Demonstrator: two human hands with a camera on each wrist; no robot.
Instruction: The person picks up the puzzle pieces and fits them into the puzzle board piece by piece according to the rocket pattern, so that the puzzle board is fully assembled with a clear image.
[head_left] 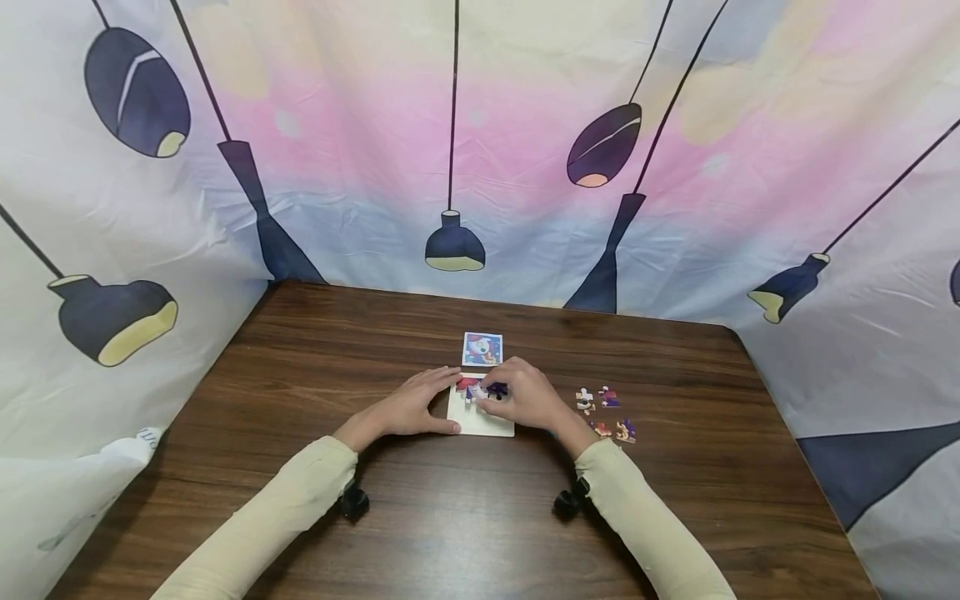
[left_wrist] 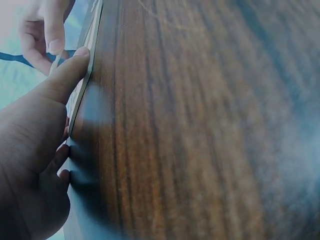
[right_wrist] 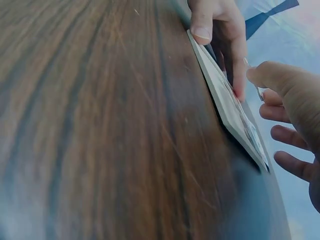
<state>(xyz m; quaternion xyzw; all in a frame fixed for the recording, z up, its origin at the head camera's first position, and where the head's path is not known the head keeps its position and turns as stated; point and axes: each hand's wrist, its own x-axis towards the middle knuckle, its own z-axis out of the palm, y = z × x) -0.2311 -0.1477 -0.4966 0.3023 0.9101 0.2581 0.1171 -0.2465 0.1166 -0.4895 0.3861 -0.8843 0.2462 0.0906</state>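
A pale jigsaw tray (head_left: 483,426) lies flat on the table between the two hands. Its far part holds red and dark purple pieces; the near part shows bare board. Thumb and fingertips of my right hand (head_left: 528,397) pinch a jigsaw piece (right_wrist: 259,93) over the tray, held tilted in the right wrist view and clear of the board. My left hand (head_left: 411,406) lies along the tray's left edge, fingers extended and thumb at the near left side, steadying nothing else. Part of the tray's right side is hidden behind the right hand.
Several loose jigsaw pieces (head_left: 585,401) lie on the table right of the right hand, some partly behind the forearm. A square picture card (head_left: 482,349) sits just beyond the tray. Behind the wooden table (head_left: 337,333) hangs a lamp-patterned cloth (head_left: 375,167).
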